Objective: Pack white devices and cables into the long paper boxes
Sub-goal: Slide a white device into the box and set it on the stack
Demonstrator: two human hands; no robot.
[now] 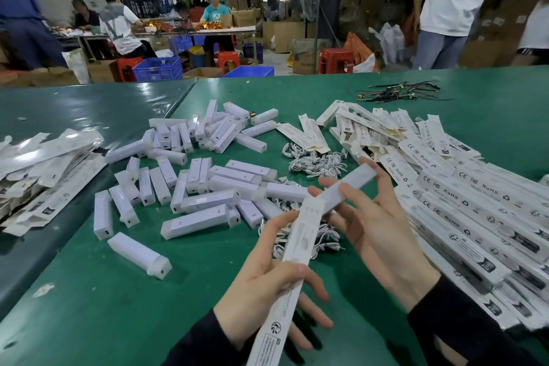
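Holding a long paper box [292, 249] in my left hand [261, 279], I have my thumb curled over the top of it and my fingers wrapped under it. The box points up and away from me, with its open end near the middle of the view. My right hand [383, 235] holds a white device [347, 187] between my thumb and my fingers. The near end of the device sits at the open mouth of the box; I cannot tell how far it has gone in, because the box flap hides that part.

Under my hands lies the green counter [89, 306]. A big pile of loose white devices [190, 184] is spread out to the left of my hands. Small white cables [318, 162] lie in a bunch just past my hands, and more of them peek out under the box. To my right is a big heap of long paper boxes [463, 202], printed side up. Another pile of flat boxes [44, 175] lies at the far left. Some dark wires [401, 92] lie far back on the counter.
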